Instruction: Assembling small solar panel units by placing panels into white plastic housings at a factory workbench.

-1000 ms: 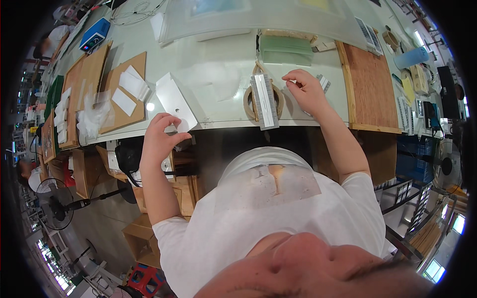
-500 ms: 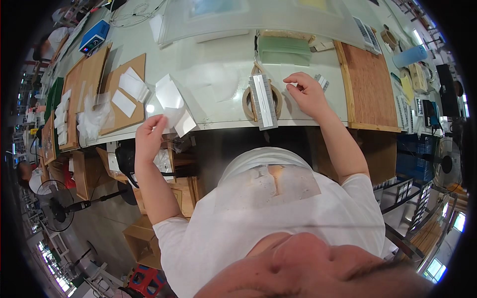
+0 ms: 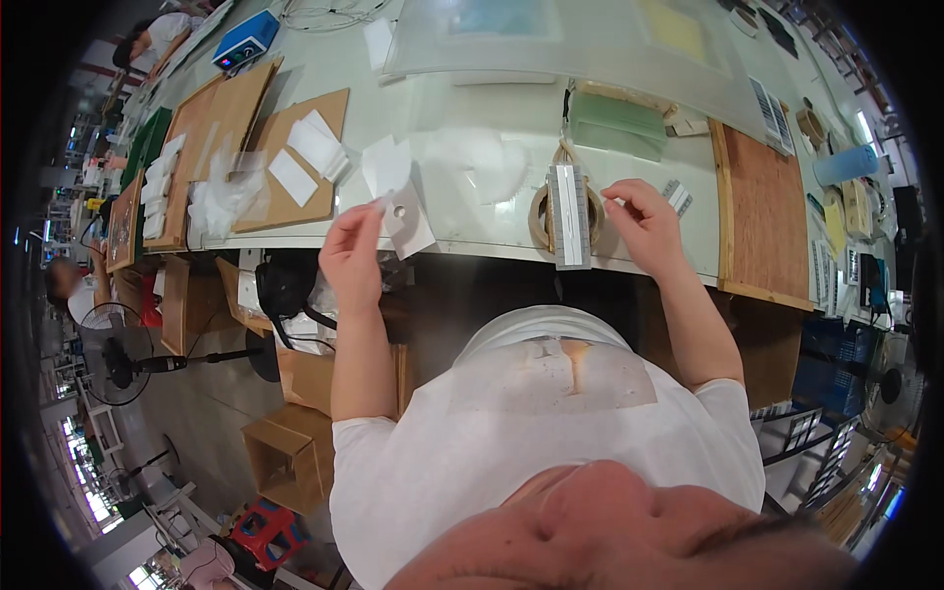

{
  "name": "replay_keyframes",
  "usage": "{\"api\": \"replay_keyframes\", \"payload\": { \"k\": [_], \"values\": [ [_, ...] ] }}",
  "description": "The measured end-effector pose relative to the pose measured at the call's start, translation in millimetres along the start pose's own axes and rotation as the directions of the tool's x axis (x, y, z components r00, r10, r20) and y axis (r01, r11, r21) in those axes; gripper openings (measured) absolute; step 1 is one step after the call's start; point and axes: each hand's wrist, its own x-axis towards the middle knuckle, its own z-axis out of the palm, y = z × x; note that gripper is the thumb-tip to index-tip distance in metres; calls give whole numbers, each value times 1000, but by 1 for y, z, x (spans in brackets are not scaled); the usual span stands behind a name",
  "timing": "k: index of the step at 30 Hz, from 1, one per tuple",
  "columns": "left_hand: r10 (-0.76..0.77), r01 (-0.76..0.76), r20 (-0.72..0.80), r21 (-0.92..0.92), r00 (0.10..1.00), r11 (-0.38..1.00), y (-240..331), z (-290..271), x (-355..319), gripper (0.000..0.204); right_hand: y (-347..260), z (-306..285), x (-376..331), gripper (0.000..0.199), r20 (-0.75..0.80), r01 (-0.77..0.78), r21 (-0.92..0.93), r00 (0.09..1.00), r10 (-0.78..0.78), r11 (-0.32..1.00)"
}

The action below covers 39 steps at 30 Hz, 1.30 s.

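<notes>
Workshop floor, standing fans and cardboard boxes are seen around a pale worktop (image 3: 467,224), whose far middle part is covered by a frosted sheet (image 3: 590,59); near its far left corner a blue box with knobs (image 3: 246,41) is set.

By the near edge, left of centre, a white piece with a round hole (image 3: 413,231) is laid; at its left side the left hand (image 3: 352,254) is held, thumb and fingertips drawn together by the piece; whether anything thin is pinched there cannot be made out.

Right of centre, a long grey bar (image 3: 568,218) is rested across a brown ring (image 3: 539,221), its near end brought to the worktop's near edge; just right of these the right hand (image 3: 644,228) is raised, its thumb and forefinger curled toward each other; whether something small is gripped cannot be told.

Toward the left end, white cards (image 3: 317,143) are spread on a cardboard sheet (image 3: 285,216), with clear plastic bags (image 3: 221,202) bunched beside it; behind the bar, green sheets (image 3: 618,123) are placed; toward the right end a wooden board (image 3: 762,206) is laid up to the near edge, and a blue cylinder (image 3: 846,164) is seen beyond it.
</notes>
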Motion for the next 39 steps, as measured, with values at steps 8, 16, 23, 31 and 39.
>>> {"api": "replay_keyframes", "payload": {
  "k": [8,16,23,31,39],
  "values": [
    [255,-316,190,648,948,692,-3,17,-11,28,-31,11,-6,13,119,139,13,983,-139,990],
    [178,-217,125,570,976,792,-12,19,-14,26,-30,6,-11,13,115,123,7,986,-123,992],
    [-74,53,33,424,997,904,-10,10,-8,14,-29,2,-16,14,102,109,28,988,-112,994],
    [213,-206,-325,57,921,977,1,20,-1,4,-24,1,-18,16,119,96,45,988,-101,994],
    [777,-917,487,227,400,329,30,101,-31,18,-64,49,-15,33,346,-324,764,936,69,558]
  ]
}}
